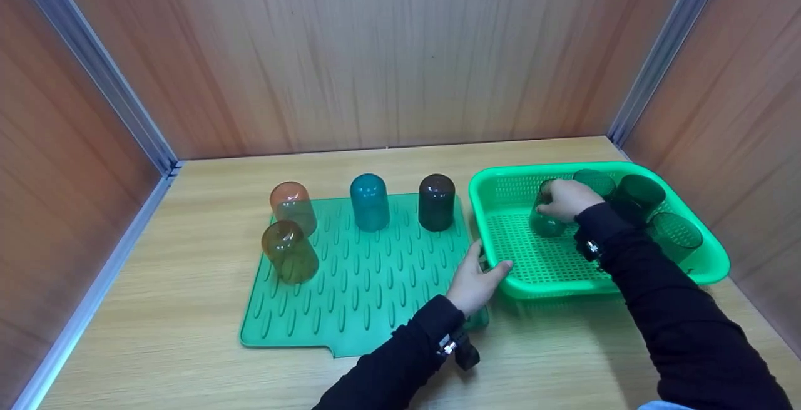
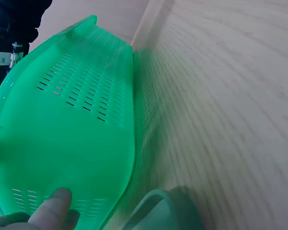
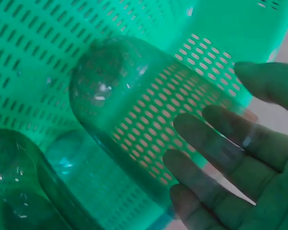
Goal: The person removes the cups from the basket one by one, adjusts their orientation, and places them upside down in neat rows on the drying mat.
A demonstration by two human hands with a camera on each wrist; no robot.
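Observation:
A green plastic basket [image 1: 576, 281] holds several see-through tumblers. My right hand [image 1: 568, 200] reaches into it, at the mouth of a round-bottomed tumbler [image 3: 120, 96]. In the right wrist view the fingers [image 3: 216, 148] lie nearly straight, overlapping the tumbler's rim end, while the thumb stands apart from its side. Whether the fingers are inside or behind it, I cannot tell. My left hand [image 1: 479, 278] touches the basket's near-left corner from outside, thumb and forefinger spread; one fingertip [image 2: 60, 194] rests against the outer wall.
On a green ribbed mat [image 1: 350, 310], left of the basket, tumblers stand bottom-up: pink [image 1: 293, 206], amber [image 1: 291, 253], blue [image 1: 370, 203] and dark purple [image 1: 436, 203]. Wooden panels [image 1: 388, 53] enclose the wooden tabletop [image 1: 156, 310] at back and sides.

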